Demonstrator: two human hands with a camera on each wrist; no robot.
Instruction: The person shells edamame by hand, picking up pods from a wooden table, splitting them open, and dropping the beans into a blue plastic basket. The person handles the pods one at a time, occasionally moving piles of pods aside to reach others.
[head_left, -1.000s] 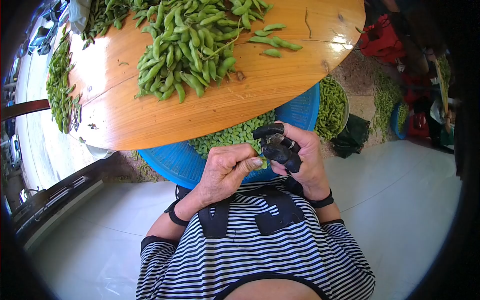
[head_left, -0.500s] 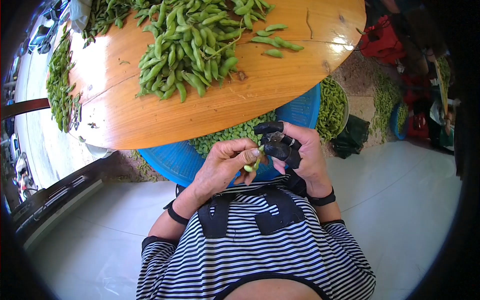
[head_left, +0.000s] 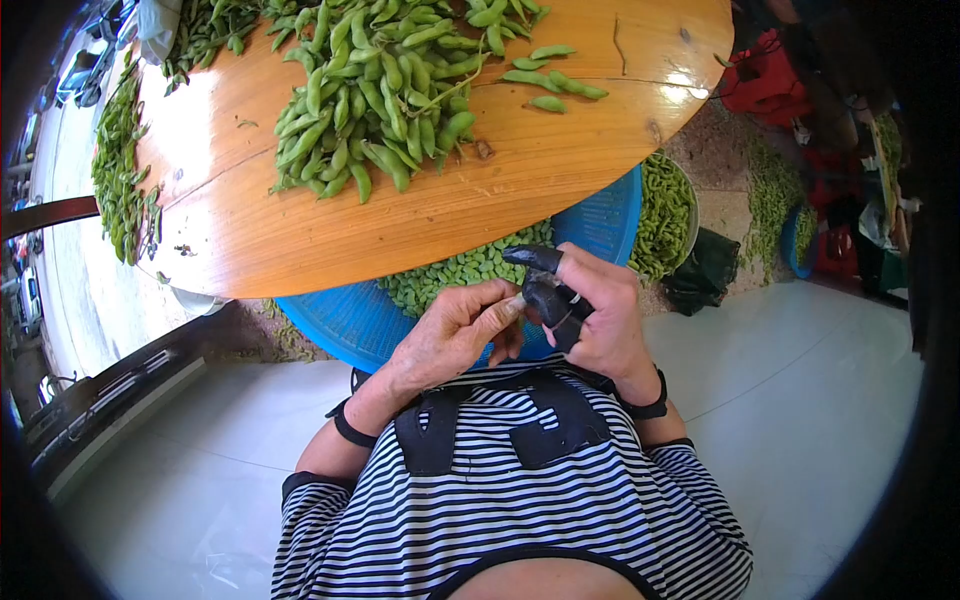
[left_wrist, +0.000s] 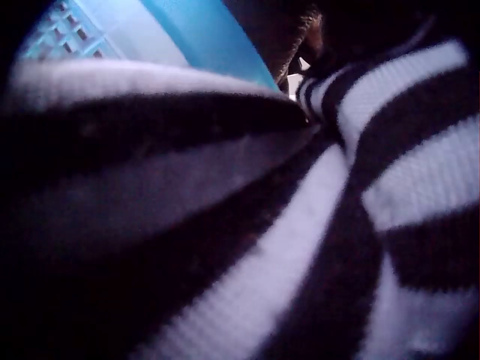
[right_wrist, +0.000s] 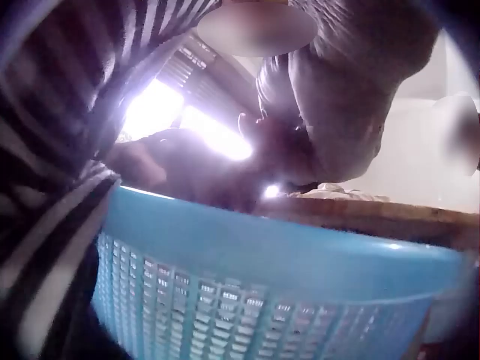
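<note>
In front of the striped shirt, both hands meet over a blue basket [head_left: 330,325] holding shelled green beans [head_left: 455,277]. The left hand [head_left: 450,335] pinches with thumb and forefinger at a green soybean pod, which the fingers mostly hide. Black coverings wrap several fingers of the right hand [head_left: 605,315]. Its curled thumb and fingers close in at the left thumb tip, around the same spot, while its forefinger arches above. The basket's lattice wall shows in the right wrist view; the left wrist view is mostly striped cloth.
The wooden table [head_left: 480,195] overhangs the basket's far side. On it lies a heap of soybean pods [head_left: 375,100], with a few loose pods [head_left: 555,82] to the right. A bowl of pods [head_left: 662,215], a dark green bag [head_left: 705,272] and red stools [head_left: 765,80] stand at the right.
The pod showing below the left fingers half a second ago is now hidden between the hands. The right fingers have curled in and shifted against the left thumb tip.
</note>
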